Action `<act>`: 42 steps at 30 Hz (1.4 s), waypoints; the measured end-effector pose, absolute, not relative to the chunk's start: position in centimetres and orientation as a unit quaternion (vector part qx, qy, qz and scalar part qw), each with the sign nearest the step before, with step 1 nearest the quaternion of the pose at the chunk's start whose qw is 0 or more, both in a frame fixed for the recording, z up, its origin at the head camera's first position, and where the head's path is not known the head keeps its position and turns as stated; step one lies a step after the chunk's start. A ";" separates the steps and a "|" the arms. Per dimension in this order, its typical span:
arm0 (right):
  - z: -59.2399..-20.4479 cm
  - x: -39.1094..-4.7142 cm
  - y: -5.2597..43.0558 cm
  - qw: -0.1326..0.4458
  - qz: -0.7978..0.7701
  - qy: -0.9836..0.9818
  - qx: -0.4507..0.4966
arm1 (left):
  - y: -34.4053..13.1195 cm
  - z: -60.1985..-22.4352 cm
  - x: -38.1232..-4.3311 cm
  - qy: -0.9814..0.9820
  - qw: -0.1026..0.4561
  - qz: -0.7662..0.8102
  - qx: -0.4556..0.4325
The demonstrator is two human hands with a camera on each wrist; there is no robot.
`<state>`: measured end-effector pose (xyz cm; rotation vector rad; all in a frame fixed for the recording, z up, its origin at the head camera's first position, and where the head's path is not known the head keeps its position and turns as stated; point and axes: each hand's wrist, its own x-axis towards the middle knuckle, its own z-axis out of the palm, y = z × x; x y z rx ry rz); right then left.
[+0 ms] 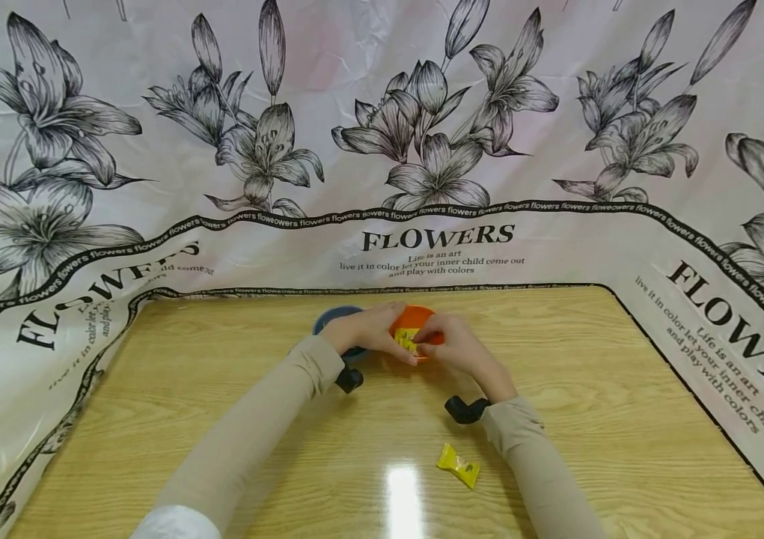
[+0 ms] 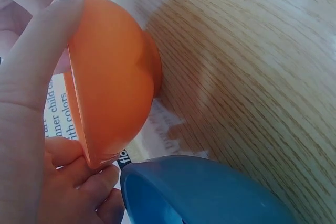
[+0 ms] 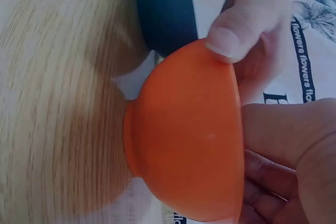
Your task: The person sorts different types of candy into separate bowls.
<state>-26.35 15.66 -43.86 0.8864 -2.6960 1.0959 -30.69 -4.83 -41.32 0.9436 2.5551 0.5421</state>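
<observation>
Near the far edge of the table stands an orange bowl [image 1: 415,313], with yellow wrapped packets [image 1: 406,338] inside. My left hand [image 1: 371,331] grips it by the rim, thumb on the near side and fingers round the far side. In the left wrist view the orange bowl [image 2: 113,77] is upright between thumb and fingers. My right hand [image 1: 459,344] reaches over the right rim, its curled fingertips among the packets. The bowl wall hides those fingertips in the right wrist view, so I cannot tell whether they pinch a packet.
A blue bowl [image 1: 328,317] stands just left of the orange one, partly behind my left hand. One yellow wrapped packet [image 1: 459,466] lies on the wooden table [image 1: 287,464], near my right forearm. A flower-printed sheet [image 1: 435,172] rises behind the table and along its sides.
</observation>
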 end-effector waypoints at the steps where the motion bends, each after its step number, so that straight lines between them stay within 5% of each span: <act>1: -43.9 -26.4 15.6 0.047 0.354 -0.886 0.295 | -4.8 -41.3 -30.7 0.905 0.183 0.191 0.333; 16: -43.5 -25.8 15.9 0.073 0.374 -0.879 0.286 | -5.0 -41.2 -30.6 0.901 0.179 0.199 0.342; 29: -39.6 -20.7 18.1 0.067 0.407 -0.867 0.279 | -5.1 -41.3 -30.8 0.904 0.189 0.189 0.333; 42: -40.3 -13.7 19.4 -0.095 0.290 -0.918 0.252 | -5.0 -41.6 -30.8 0.904 0.192 0.185 0.336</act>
